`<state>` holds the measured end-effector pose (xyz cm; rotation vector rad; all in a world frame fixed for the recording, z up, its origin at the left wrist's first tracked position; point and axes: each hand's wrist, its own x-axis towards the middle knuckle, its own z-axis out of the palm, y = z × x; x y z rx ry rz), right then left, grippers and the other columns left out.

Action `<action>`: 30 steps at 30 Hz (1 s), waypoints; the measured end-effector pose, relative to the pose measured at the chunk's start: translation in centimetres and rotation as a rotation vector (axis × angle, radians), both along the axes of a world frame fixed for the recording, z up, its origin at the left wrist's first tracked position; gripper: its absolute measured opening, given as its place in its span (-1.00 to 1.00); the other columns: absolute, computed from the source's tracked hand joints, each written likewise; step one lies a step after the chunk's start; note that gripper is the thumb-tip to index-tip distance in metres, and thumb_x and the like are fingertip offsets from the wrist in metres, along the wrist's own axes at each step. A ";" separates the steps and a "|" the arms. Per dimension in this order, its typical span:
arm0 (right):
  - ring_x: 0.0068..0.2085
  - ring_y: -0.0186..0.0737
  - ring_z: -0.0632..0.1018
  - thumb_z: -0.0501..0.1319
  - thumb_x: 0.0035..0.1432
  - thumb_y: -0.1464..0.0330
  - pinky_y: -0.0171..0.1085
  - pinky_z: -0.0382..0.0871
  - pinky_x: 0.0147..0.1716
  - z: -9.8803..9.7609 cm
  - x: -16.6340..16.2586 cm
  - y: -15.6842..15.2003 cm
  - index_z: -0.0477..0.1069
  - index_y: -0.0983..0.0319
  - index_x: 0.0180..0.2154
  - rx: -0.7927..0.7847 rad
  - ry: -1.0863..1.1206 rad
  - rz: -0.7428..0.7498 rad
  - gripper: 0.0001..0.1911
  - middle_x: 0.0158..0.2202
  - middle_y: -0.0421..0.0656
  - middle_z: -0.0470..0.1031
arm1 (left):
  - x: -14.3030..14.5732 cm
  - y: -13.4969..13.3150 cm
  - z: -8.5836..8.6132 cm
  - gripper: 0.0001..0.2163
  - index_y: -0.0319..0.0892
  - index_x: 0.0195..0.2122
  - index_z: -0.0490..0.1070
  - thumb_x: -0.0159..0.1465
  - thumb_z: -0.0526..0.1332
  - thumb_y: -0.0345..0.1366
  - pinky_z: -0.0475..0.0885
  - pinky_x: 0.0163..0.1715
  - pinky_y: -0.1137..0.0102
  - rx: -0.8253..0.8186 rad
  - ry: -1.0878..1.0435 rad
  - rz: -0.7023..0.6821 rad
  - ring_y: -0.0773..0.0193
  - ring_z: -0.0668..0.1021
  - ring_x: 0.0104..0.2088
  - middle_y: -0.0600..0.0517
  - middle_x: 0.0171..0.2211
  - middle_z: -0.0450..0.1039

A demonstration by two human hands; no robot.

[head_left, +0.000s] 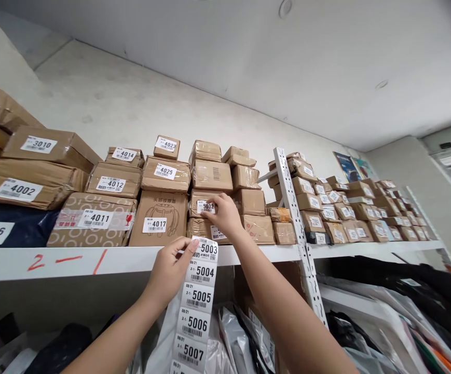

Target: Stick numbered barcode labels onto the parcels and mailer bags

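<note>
My left hand [171, 270] is closed, thumb and fingers pinching the top of a hanging strip of white label stickers [196, 297]. Its printed numbers run from 5003 down past 5007. Higher up, my right hand [225, 215] has its fingers bent together at the right edge of a 5002 label [205, 206], which lies against the front of a small brown carton [192, 209]. Another labelled carton [199, 228] sits directly below, partly hidden by my right hand. Plain taped cartons [213, 175] are stacked above the 5002 one.
A white metal shelf [132, 262] marked "2-1" in red carries stacked cartons, several with numbered labels, such as 4017 [141, 208]. A perforated white upright [290, 208] divides it from more cartons [313, 201] at right. Bagged parcels [235, 337] fill the level underneath.
</note>
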<state>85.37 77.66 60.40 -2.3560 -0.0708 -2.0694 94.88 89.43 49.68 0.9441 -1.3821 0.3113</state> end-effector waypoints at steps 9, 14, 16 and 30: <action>-0.43 -0.31 0.50 0.33 -0.05 0.31 -0.28 0.39 -0.40 -4.1 -3.2 3.1 0.51 0.23 -0.43 0.155 0.315 0.520 -0.88 -0.44 -0.18 0.54 | -0.2 -0.5 0.6 -0.65 -0.15 -0.45 0.39 0.19 0.10 0.04 0.23 -0.51 0.46 -0.212 0.209 0.010 0.35 0.34 -0.52 0.15 -0.57 0.30; -0.44 -0.32 0.49 0.43 -0.25 0.30 -0.28 0.38 -0.40 -4.0 -3.2 2.7 0.52 0.23 -0.42 0.331 0.232 0.634 -0.74 -0.49 -0.21 0.51 | -1.5 -1.1 1.5 -0.71 -0.14 -0.29 0.44 0.09 0.25 -0.04 0.34 -0.43 0.44 -0.150 0.232 -0.171 0.29 0.46 -0.41 0.07 -0.40 0.49; -0.46 -0.33 0.48 0.46 -0.35 0.30 -0.29 0.37 -0.42 -3.9 -3.3 2.5 0.49 0.24 -0.48 0.405 0.218 0.663 -0.70 -0.52 -0.22 0.50 | -1.8 -1.3 1.8 -0.74 -0.15 -0.41 0.42 0.11 0.24 -0.04 0.29 -0.48 0.46 -0.192 0.239 -0.108 0.34 0.40 -0.47 0.12 -0.50 0.42; -0.47 -0.32 0.47 0.26 -0.07 0.43 -0.31 0.38 -0.43 0.1 -0.8 1.3 0.36 0.21 -0.49 0.209 -0.178 0.471 -0.92 -0.51 -0.23 0.45 | -1.7 -2.4 7.3 -0.74 -0.14 -0.33 0.50 -0.03 0.34 -0.15 0.37 -0.48 0.40 -0.069 0.170 -0.013 0.23 0.55 -0.43 -0.01 -0.39 0.59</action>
